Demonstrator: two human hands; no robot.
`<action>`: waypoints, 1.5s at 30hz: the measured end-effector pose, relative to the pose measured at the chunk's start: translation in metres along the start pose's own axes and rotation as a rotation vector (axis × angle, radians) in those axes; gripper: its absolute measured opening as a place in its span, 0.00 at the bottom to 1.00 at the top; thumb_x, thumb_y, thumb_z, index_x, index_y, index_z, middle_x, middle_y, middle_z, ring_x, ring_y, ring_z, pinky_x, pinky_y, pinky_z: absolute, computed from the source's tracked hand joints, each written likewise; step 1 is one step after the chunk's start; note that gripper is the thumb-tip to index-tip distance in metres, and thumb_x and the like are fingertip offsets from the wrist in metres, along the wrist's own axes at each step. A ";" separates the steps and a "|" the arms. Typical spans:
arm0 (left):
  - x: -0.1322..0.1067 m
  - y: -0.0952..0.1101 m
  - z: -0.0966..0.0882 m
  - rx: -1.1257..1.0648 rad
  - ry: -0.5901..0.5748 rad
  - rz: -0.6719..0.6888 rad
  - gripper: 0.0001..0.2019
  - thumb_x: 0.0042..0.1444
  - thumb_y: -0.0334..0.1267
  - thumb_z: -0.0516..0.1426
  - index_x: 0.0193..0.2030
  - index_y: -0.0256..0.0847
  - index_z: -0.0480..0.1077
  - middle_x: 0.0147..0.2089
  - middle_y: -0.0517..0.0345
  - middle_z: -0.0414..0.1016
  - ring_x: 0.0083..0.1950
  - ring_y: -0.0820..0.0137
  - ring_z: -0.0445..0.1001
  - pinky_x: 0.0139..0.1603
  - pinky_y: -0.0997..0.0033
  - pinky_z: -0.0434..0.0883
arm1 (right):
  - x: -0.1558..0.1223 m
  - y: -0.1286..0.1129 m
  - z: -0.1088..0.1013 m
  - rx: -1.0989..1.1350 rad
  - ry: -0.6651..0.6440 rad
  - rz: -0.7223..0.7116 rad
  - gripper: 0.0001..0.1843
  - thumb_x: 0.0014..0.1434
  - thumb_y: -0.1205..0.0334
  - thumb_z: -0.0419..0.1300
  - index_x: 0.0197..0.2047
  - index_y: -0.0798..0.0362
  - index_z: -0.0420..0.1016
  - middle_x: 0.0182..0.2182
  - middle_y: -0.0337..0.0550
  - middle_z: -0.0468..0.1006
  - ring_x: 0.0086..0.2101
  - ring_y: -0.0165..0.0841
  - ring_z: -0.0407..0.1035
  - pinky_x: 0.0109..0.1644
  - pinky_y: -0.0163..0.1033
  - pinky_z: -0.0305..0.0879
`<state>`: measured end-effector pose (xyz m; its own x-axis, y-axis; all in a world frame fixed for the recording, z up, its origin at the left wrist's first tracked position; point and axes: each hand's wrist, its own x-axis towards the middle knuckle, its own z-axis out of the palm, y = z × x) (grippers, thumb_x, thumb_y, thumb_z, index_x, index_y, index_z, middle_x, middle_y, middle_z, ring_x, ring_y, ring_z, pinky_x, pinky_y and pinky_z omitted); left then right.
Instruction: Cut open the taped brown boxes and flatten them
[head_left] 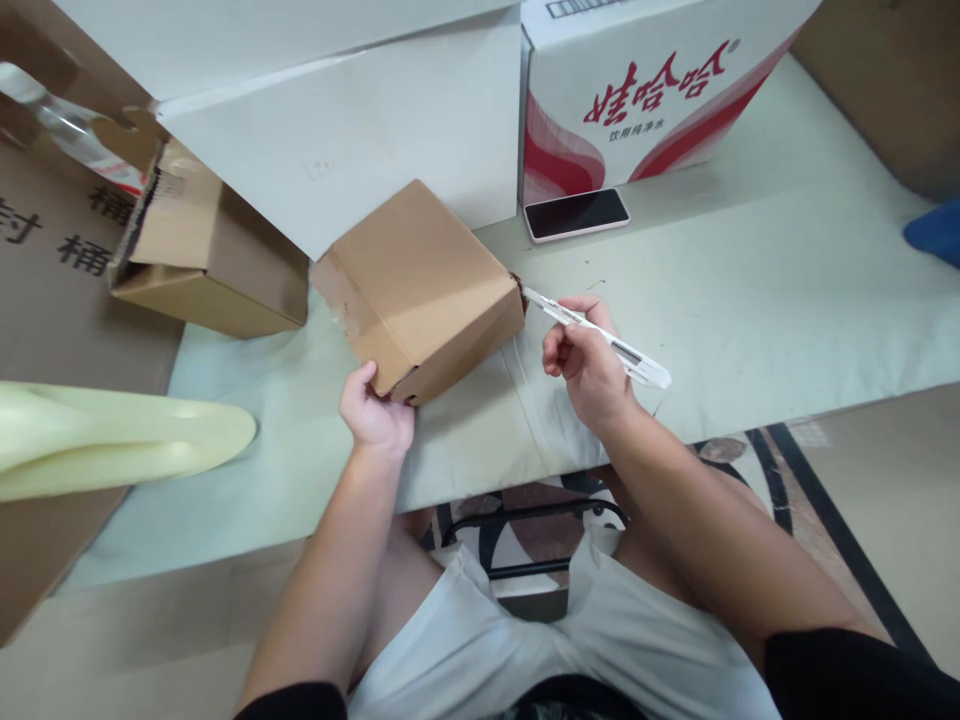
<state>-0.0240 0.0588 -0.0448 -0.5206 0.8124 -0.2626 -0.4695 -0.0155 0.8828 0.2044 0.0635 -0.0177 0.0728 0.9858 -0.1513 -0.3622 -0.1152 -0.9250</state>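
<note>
A small brown cardboard box (420, 280) lies tilted on the pale cloth-covered table (787, 290). My left hand (375, 410) is closed on the box's near bottom corner. My right hand (585, 360) is closed around a white utility knife (600, 335). The knife's tip touches the box's right corner edge.
Behind stand a large white box (337, 120) and a red-and-white printed carton (645, 90). A phone (576, 213) lies face up before the carton. An opened brown box (210, 250) sits at left, near a pale yellow-green object (112, 435) and a large brown carton (45, 290). A blue object (937, 230) shows at the right edge.
</note>
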 end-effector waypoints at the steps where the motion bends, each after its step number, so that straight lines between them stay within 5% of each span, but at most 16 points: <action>1: 0.000 0.000 0.000 -0.008 0.001 0.002 0.14 0.36 0.47 0.61 0.27 0.40 0.69 0.30 0.57 0.73 0.29 0.69 0.73 0.25 0.72 0.64 | 0.000 0.000 0.000 0.000 0.001 -0.002 0.17 0.52 0.52 0.58 0.44 0.46 0.62 0.19 0.28 0.72 0.19 0.28 0.64 0.24 0.36 0.55; 6: -0.001 0.002 0.003 -0.029 0.031 -0.031 0.15 0.34 0.47 0.61 0.26 0.40 0.71 0.26 0.59 0.71 0.25 0.71 0.69 0.21 0.73 0.58 | 0.000 0.000 0.001 -0.002 0.002 -0.005 0.18 0.52 0.51 0.59 0.44 0.46 0.61 0.19 0.28 0.72 0.19 0.28 0.64 0.24 0.36 0.55; 20: 0.000 0.000 -0.002 -0.017 0.015 -0.029 0.15 0.38 0.47 0.60 0.32 0.40 0.72 0.32 0.56 0.73 0.31 0.66 0.72 0.28 0.68 0.65 | 0.000 0.001 0.001 -0.010 0.005 -0.021 0.17 0.53 0.51 0.59 0.44 0.46 0.61 0.19 0.27 0.71 0.19 0.28 0.63 0.24 0.36 0.55; 29: 0.000 0.002 -0.002 -0.036 -0.030 -0.010 0.17 0.39 0.45 0.60 0.19 0.43 0.53 0.18 0.63 0.53 0.19 0.73 0.56 0.21 0.70 0.54 | -0.001 -0.001 0.001 -0.018 0.003 -0.025 0.18 0.53 0.52 0.59 0.45 0.46 0.61 0.18 0.27 0.71 0.19 0.28 0.63 0.24 0.36 0.55; 34: 0.001 0.001 -0.003 -0.052 -0.004 -0.041 0.14 0.44 0.42 0.57 0.18 0.44 0.55 0.19 0.60 0.52 0.20 0.71 0.55 0.22 0.68 0.52 | 0.000 -0.002 0.002 -0.031 0.003 -0.019 0.18 0.51 0.53 0.57 0.45 0.46 0.61 0.18 0.27 0.71 0.19 0.28 0.63 0.24 0.37 0.54; 45: 0.000 0.003 -0.002 -0.034 -0.014 -0.037 0.20 0.33 0.46 0.62 0.19 0.43 0.52 0.18 0.65 0.52 0.19 0.74 0.56 0.21 0.71 0.53 | -0.001 -0.006 0.004 -0.045 0.019 0.010 0.20 0.47 0.53 0.56 0.44 0.47 0.60 0.17 0.26 0.71 0.19 0.27 0.62 0.25 0.37 0.54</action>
<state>-0.0269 0.0581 -0.0430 -0.4922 0.8210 -0.2895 -0.5124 -0.0044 0.8587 0.2025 0.0637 -0.0106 0.0870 0.9822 -0.1663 -0.3203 -0.1304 -0.9383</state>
